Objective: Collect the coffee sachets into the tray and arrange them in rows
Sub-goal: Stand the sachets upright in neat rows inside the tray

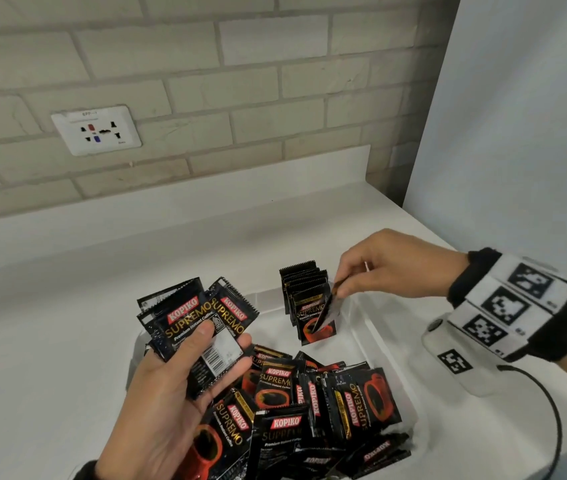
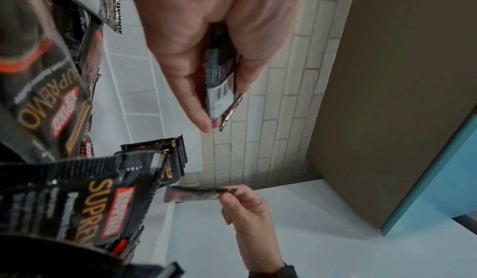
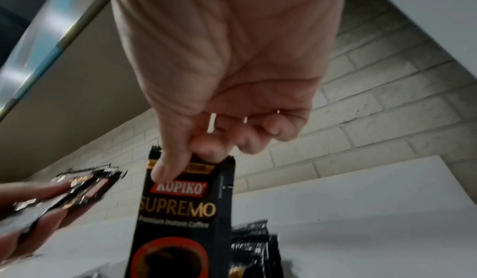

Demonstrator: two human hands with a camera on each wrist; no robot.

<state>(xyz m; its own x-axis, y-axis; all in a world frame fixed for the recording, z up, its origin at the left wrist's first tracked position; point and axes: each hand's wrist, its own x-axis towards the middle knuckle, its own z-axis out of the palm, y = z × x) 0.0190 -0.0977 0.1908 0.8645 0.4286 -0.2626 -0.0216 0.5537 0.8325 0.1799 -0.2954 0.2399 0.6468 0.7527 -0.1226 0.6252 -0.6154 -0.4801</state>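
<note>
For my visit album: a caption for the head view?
Right hand adds one sachet to the upright row; left hand holds more sachets.

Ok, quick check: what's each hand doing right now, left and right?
Left hand: grips a fanned bunch of sachets between thumb and fingers.
Right hand: pinches a single sachet by its top edge, beside the upright row in the tray.

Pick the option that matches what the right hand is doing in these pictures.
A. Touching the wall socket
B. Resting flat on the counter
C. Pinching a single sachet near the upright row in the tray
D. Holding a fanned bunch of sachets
C: the right hand pinches a single sachet by its top edge beside the upright row in the tray; the left hand holds the bunch.
</note>
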